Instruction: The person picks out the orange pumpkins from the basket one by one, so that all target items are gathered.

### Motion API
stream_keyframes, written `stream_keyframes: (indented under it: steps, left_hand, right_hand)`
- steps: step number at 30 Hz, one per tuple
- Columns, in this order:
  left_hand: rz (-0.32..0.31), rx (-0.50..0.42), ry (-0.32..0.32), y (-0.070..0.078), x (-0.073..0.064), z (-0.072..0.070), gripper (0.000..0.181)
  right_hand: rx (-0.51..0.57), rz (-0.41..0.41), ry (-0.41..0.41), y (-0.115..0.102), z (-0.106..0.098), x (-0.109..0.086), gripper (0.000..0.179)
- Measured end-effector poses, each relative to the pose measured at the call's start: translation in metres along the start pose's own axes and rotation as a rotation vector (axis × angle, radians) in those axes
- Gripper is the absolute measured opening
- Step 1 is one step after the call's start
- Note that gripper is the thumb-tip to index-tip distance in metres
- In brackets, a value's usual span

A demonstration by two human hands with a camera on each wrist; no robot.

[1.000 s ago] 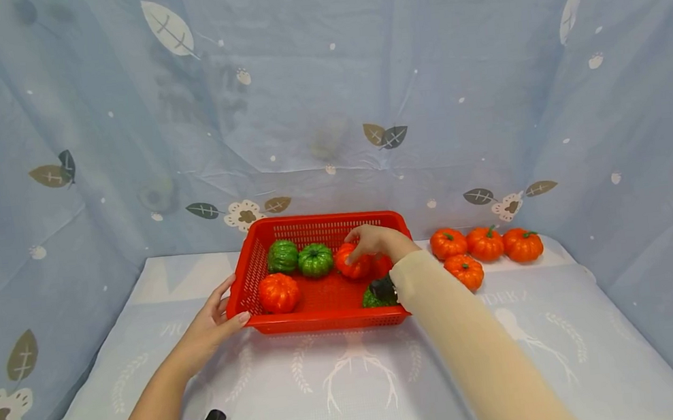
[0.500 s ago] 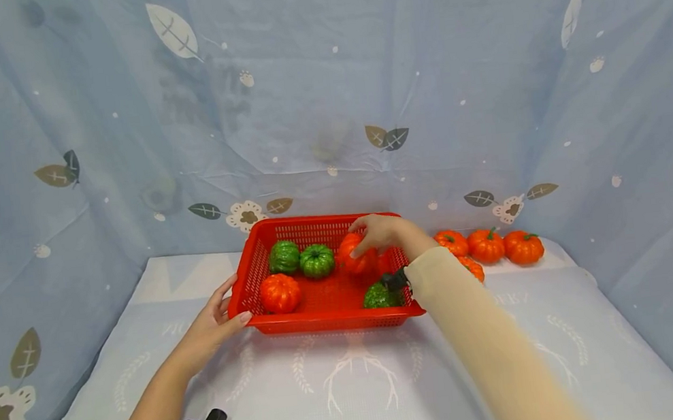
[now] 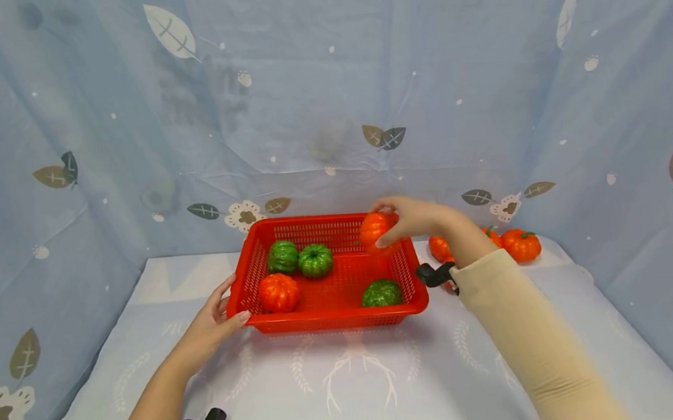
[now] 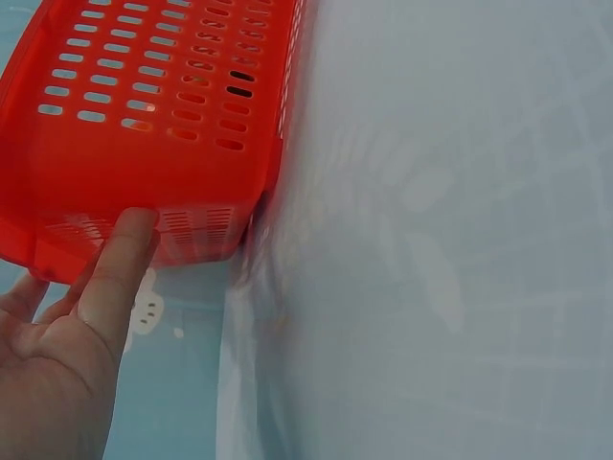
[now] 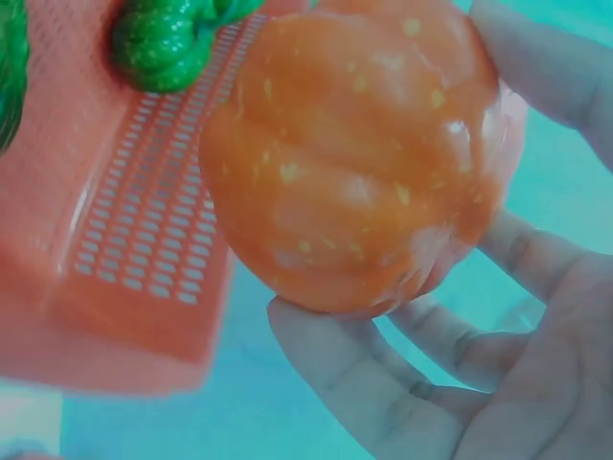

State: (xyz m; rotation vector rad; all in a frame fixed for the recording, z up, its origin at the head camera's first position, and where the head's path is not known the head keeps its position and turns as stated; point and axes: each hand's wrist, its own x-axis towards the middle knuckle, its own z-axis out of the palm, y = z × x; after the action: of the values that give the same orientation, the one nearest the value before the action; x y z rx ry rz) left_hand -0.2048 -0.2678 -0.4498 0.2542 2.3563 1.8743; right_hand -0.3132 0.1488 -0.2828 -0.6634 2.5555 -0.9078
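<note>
In the head view, my right hand [image 3: 411, 219] holds an orange-red toy pumpkin [image 3: 376, 232] above the right back corner of a red plastic basket [image 3: 342, 317]. The right wrist view shows thumb and fingertips around this pumpkin [image 5: 354, 163], with the basket wall [image 5: 144, 240] beside it. My left hand [image 3: 210, 329] grips the basket's left front corner, thumb at the front rim. Up close, the left wrist view has its fingers [image 4: 115, 278] against the basket's end wall [image 4: 134, 172]. Inside lie green pumpkins [image 3: 316, 260] and a red-orange pumpkin [image 3: 279, 293].
Several orange pumpkins [image 3: 521, 245] sit on the table to the right of the basket, partly hidden by the right arm. A patterned blue cloth [image 3: 301, 104] hangs behind and at both sides. The white tablecloth [image 3: 307, 398] spreads in front.
My right hand has lifted the orange-red pumpkin off the basket's floor and carried it up and to the right. The left hand stays at the basket's corner.
</note>
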Motion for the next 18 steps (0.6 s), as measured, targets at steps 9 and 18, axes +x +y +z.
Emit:
stream_keyframes:
  steps: [9,18]
  left_hand:
    - [-0.002,-0.017,-0.002,-0.001,0.001,0.0,0.086]
    - [0.0,-0.002,0.0,-0.001,0.001,0.0,0.085]
  right_hand:
    - [-0.019,0.05,0.074,0.018,-0.017,-0.053,0.065]
    - [0.045,0.108,0.153,0.052,-0.025,-0.101,0.079]
